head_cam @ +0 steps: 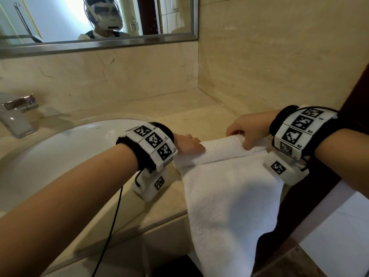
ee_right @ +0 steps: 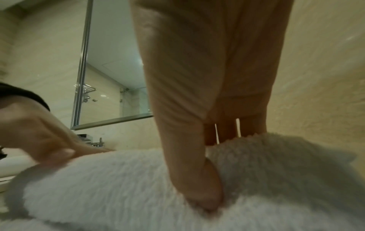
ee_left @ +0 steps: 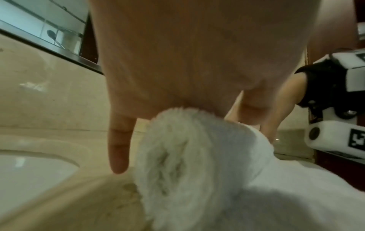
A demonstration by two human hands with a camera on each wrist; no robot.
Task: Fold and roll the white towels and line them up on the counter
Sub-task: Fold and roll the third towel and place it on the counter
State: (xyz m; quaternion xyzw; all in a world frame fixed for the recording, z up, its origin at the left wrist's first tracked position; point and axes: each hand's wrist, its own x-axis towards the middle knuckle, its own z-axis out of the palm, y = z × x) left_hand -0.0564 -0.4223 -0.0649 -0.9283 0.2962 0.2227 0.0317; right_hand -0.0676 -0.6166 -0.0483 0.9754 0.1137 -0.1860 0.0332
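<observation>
At lower centre of the head view, the towel [head_cam: 225, 186] drapes off the counter [head_cam: 165, 196] edge; its hanging weight could drag the roll loose or crooked. Left hand [head_cam: 188, 143] and right hand [head_cam: 247, 129] each grip a roll end, fingers curled over it.
</observation>
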